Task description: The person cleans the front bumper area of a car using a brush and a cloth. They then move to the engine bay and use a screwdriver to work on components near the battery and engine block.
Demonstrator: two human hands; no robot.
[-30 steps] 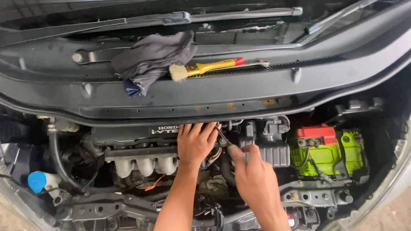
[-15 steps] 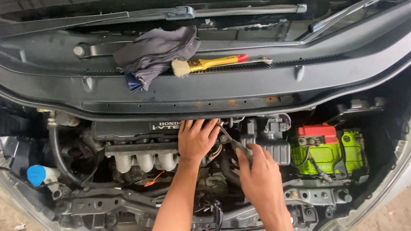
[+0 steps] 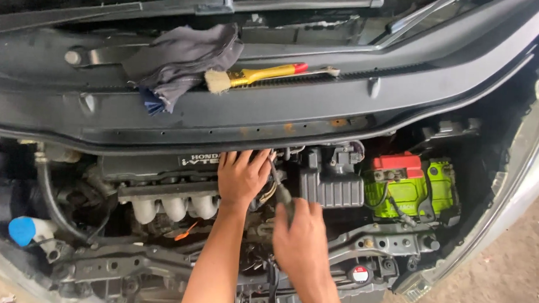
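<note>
I look down into a car's open engine bay. My left hand (image 3: 242, 176) lies flat, fingers spread, on the engine just below the cowl panel (image 3: 321, 108), beside the silver intake manifold (image 3: 171, 203). My right hand (image 3: 299, 242) is closed around the handle of a slim tool (image 3: 278, 184), whose shaft points up toward the fingertips of the left hand. The tool's tip is hidden between the hand and the engine parts.
A grey rag (image 3: 179, 61) and a yellow-handled brush (image 3: 255, 77) lie on the cowl panel. A green battery with a red cover (image 3: 406, 186) sits to the right, a black box (image 3: 330, 182) beside it. A blue cap (image 3: 21, 229) is at lower left.
My right hand has slid down and left along the tool, and the camera view has shifted slightly. The left hand stays on the engine.
</note>
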